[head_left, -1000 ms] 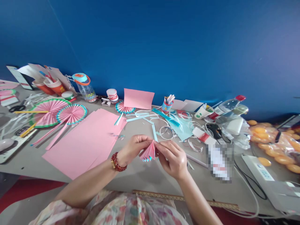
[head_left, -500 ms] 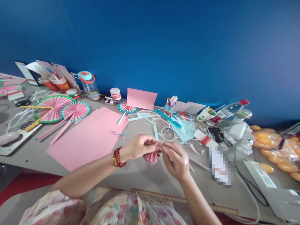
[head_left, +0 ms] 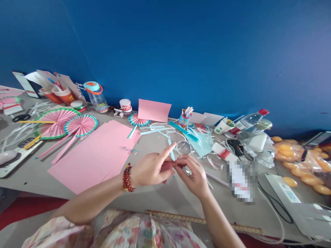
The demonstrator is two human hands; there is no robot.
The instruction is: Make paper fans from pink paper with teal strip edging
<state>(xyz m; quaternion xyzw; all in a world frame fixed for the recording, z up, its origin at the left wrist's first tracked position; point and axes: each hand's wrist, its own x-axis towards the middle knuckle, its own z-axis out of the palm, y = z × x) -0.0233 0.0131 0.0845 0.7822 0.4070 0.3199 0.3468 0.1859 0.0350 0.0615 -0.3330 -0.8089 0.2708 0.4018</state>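
My left hand, with a red bead bracelet on the wrist, grips a folded pink pleated paper piece; its index finger points up and away. My right hand pinches the other end of the same folded piece. Both hands hover just above the grey table near its front edge. Most of the pleated paper is hidden between my fingers.
Large pink paper sheets lie to the left, with finished pink paper fans beyond. Paper strips, cups, a glue jar, a water bottle and a power strip crowd the back and right. Bagged oranges sit far right.
The pleated paper was spread like a small fan a second ago; now it is squeezed shut between both hands. My left index finger has lifted and straightened.
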